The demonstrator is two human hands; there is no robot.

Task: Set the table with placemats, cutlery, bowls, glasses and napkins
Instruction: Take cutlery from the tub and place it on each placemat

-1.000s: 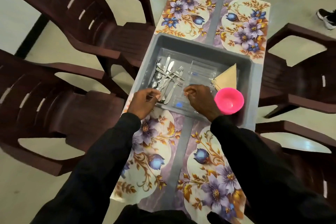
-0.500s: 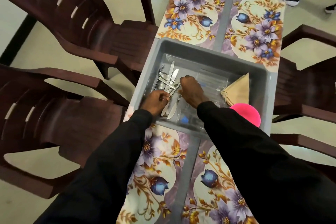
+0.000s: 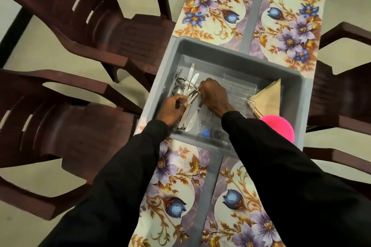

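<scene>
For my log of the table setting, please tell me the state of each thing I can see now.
Placemats: four, laid flat on the table.
Grey tub: standing mid-table, loaded.
Cutlery: piled in tub's left side.
Glasses: lying in tub.
Napkins: folded, in tub's right side.
Pink bowl: partly hidden by right sleeve.
Left hand: gripping cutlery.
Right hand: pinching cutlery.

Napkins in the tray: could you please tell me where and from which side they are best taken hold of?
Probably pinch the napkins at their far point, from above and the right: that corner stands free near the tray wall, while glasses crowd their left edge.
</scene>
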